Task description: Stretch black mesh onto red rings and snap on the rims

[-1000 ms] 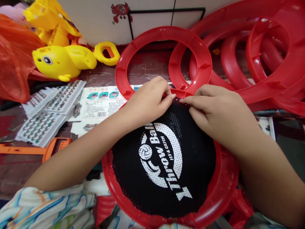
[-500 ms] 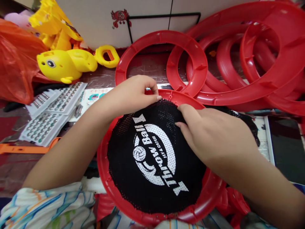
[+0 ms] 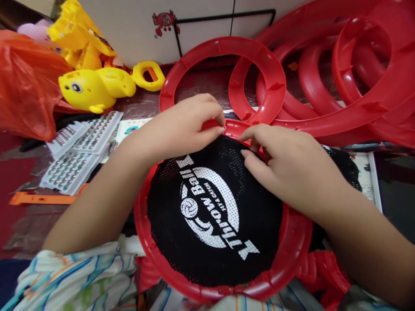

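A red plastic ring point(image 3: 155, 255) lies tilted across my lap, with round black mesh fabric point(image 3: 168, 220) stretched inside it. White lettering reading "Throw Ball" is printed on the mesh. At the ring's far side, my left hand point(image 3: 191, 125) pinches the mesh edge with thumb and forefinger close together beside the rim. My right hand point(image 3: 285, 164) is just to its right, its forefinger at the rim and its thumb on the mesh, with the fabric edge between them. Its other fingers are curled and partly hidden.
Several red rings point(image 3: 223, 45) are heaped behind. Yellow duck-like toy parts point(image 3: 90, 88) and an orange plastic bag point(image 3: 29, 82) sit at left, near trays of small metal pieces point(image 3: 68, 170) and an orange strip point(image 3: 45, 198). A dark-screened device point(image 3: 395, 185) lies at right.
My right hand has shifted its fingers from the mesh up to the rim, with its thumb and forefinger nearer each other. The left hand stays at the far edge. The view has shifted slightly.
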{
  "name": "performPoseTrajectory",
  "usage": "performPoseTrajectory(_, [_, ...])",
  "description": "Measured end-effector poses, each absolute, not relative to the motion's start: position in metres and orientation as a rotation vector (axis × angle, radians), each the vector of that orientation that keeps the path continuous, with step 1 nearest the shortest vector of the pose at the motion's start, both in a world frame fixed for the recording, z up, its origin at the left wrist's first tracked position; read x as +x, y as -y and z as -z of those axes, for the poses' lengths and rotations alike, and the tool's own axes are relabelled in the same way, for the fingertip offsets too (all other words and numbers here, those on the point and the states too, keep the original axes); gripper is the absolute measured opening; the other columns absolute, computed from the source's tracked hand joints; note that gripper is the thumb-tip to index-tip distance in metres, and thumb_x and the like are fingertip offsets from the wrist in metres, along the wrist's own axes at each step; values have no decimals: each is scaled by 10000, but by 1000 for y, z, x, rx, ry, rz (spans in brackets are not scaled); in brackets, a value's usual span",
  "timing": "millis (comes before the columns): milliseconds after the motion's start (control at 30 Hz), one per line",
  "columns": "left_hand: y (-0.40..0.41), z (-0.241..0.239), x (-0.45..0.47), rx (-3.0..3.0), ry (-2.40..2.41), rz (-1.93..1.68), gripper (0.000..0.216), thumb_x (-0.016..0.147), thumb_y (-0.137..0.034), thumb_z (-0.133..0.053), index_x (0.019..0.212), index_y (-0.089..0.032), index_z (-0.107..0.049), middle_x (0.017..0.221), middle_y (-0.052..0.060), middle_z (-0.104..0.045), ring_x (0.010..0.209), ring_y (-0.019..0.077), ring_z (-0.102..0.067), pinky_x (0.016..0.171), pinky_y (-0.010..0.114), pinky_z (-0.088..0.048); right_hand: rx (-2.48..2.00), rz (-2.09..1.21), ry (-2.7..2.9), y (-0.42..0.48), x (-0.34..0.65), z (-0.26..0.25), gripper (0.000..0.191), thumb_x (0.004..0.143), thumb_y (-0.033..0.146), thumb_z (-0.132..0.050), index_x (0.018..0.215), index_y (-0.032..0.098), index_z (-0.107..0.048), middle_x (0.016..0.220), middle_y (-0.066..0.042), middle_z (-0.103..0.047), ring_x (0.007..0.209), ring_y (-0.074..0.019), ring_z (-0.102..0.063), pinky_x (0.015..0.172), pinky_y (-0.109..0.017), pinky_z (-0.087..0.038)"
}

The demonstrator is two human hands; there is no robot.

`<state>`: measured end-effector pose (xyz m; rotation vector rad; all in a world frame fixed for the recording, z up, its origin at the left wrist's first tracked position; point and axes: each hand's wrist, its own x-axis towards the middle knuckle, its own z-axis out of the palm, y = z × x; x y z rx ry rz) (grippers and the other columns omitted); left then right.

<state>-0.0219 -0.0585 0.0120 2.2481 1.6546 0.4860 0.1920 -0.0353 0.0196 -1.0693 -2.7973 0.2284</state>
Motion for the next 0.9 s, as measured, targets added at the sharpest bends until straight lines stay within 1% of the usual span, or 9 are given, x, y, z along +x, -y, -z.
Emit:
performPoseTrajectory(100, [55, -7, -19, 2197, -1486, -522, 134, 857, -317, -640, 927, -215, -690, 1152, 50, -662, 1120, 232, -615, 999, 366, -469, -943, -311, 2772, 31, 194, -17, 253, 883, 157, -486, 1001, 175, -709, 894, -59, -709, 796, -201, -625, 683, -296, -391])
performPoseTrajectory(200, [54, -2, -14, 2116, -1537, -642, 95, 798, -261, -722, 879, -210, -715, 1105, 45, -677, 1098, 229, -627, 1013, 372, -470, -811, -343, 2742, 28, 196, -13, 284, 890, 156, -455, 952, 174, -731, 903, -68, -689, 837, -197, -628, 740, -303, -435])
performPoseTrajectory(267, [54, 1, -11, 2067, -1572, -726, 79, 778, -211, -743, 856, -203, -731, 1058, 45, -686, 1062, 220, -640, 1002, 368, -477, -752, -359, 2709, 27, 197, -11, 294, 899, 156, -450, 956, 172, -737, 911, -71, -684, 840, -192, -631, 752, -306, -455])
performPoseTrajectory(367, [54, 4, -9, 2008, -1573, -805, 59, 757, -167, -753, 806, -195, -735, 1022, 35, -698, 1034, 205, -654, 973, 348, -486, -757, -343, 2646, 26, 198, -10, 291, 898, 151, -467, 982, 179, -745, 913, -65, -679, 802, -178, -630, 729, -300, -465])
performPoseTrajectory(500, [53, 6, -10, 1985, -1595, -833, 35, 785, -195, -729, 768, -188, -699, 982, 28, -712, 1008, 194, -661, 945, 339, -484, -786, -320, 2644, 24, 199, -10, 291, 894, 140, -486, 1000, 176, -754, 908, -62, -680, 780, -172, -634, 728, -297, -474])
performPoseTrajectory(600, [52, 8, -9, 1977, -1634, -820, 55, 832, -200, -678, 783, -175, -677, 975, 37, -720, 1006, 198, -661, 944, 355, -478, -767, -185, 2679, 23, 200, -10, 274, 900, 156, -501, 990, 173, -760, 883, -69, -679, 771, -190, -634, 706, -308, -462])
performPoseTrajectory(700, [50, 10, -5, 1935, -1676, -829, 71, 833, -173, -670, 765, -155, -662, 975, 52, -726, 997, 205, -664, 918, 358, -482, -801, -79, 2705, 22, 200, -11, 266, 904, 145, -497, 967, 172, -754, 889, -76, -696, 800, -212, -645, 697, -316, -452])
performPoseTrajectory(800, [50, 12, -3, 1916, -1675, -863, 81, 821, -155, -680, 745, -145, -654, 971, 60, -725, 988, 205, -661, 919, 357, -478, -798, -109, 2654, 22, 199, -10, 279, 957, 214, -489, 1077, 133, -727, 936, -90, -722, 871, -233, -668, 770, -333, -485])
performPoseTrajectory(900, [50, 12, -3, 1896, -1650, -896, 77, 818, -163, -683, 751, -146, -649, 976, 53, -723, 980, 196, -657, 920, 350, -473, -745, -132, 2595, 21, 197, -6, 391, 972, 341, -526, 1211, 68, -673, 977, -121, -732, 925, -267, -673, 836, -377, -507])
